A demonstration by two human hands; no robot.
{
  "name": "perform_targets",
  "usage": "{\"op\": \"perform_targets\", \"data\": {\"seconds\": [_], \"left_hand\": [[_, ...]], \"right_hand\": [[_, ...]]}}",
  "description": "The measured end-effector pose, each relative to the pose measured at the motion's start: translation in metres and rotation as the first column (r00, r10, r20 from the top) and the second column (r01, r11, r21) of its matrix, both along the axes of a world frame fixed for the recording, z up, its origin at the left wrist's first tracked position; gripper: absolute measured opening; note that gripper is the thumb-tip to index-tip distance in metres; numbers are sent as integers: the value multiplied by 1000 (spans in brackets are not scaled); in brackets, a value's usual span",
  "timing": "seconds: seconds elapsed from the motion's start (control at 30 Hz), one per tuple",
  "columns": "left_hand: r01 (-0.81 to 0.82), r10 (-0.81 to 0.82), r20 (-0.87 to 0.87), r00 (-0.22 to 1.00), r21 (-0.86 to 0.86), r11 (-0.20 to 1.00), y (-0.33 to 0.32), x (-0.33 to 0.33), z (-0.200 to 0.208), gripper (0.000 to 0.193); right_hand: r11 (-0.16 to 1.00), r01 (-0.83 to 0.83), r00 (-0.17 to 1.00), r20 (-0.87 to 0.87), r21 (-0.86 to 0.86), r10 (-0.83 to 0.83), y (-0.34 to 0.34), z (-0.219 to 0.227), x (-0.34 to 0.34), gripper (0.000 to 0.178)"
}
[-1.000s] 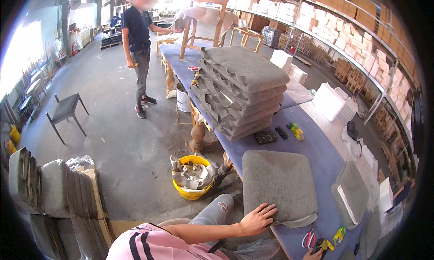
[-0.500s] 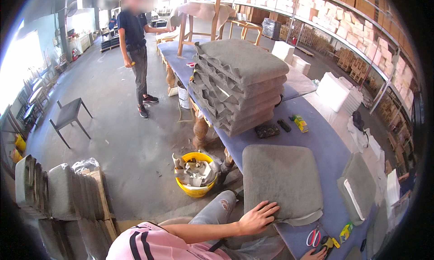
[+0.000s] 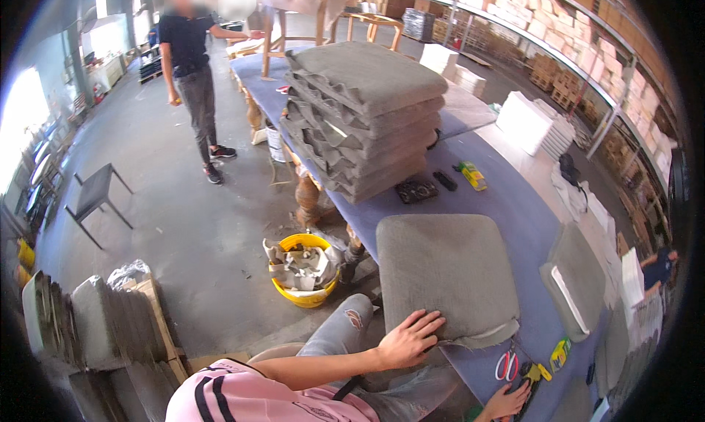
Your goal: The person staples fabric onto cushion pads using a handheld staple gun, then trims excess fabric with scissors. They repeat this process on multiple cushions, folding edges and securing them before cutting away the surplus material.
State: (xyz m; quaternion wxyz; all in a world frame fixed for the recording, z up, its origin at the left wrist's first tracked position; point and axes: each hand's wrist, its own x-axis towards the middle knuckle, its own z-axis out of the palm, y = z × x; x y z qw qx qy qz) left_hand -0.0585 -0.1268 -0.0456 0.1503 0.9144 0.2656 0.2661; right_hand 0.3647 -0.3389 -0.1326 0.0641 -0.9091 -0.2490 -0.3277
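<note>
A grey fabric-covered seat cushion [image 3: 448, 275] lies on the blue-topped table close before me. My left hand [image 3: 413, 339] rests flat on its near left corner, fingers stretched out. Loose fabric shows along the cushion's near edge. At the lower edge my right hand [image 3: 505, 403] has its fingers curled on a black and yellow hand tool [image 3: 534, 378], whose kind I cannot make out. Scissors [image 3: 507, 365] with red and white handles lie just beyond that hand. A small yellow-green packet [image 3: 560, 354] is to their right.
Stacked grey cushions [image 3: 367, 121] stand farther along the table [image 3: 470, 139]. Another cushion [image 3: 574, 282] lies at the right. Scraps fill a yellow bucket [image 3: 305, 298] on the floor. More cushions [image 3: 117, 319] are piled at left. A co-worker [image 3: 192, 62] stands beside the table's far end.
The scene has shifted up and left in the view, showing more of my right hand and the tool. My left hand stays on the cushion. Another person appears at the right rim.
</note>
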Motion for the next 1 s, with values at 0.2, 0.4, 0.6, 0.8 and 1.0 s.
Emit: {"op": "perform_targets", "data": {"seconds": [0.2,0.4,0.6,0.8,1.0], "left_hand": [[-35,35,8,999,42,999,-1,2,-10,35],[-23,24,-33,999,21,1000,-2,3,-4,37],[-33,33,-19,999,27,999,-1,-2,-1,23],[138,-141,5,990,140,980,29,0,6,14],[73,-66,-72,995,99,992,69,-109,32,13]], "right_hand": [[1000,27,998,-52,-9,-28,1,-25,17,64],[999,-10,1000,-5,42,10,-7,-28,20,62],[998,11,998,-67,59,-7,0,-5,-6,63],[984,-111,993,-31,138,116,-16,9,-2,66],[840,-362,921,14,404,390,16,61,-77,35]]}}
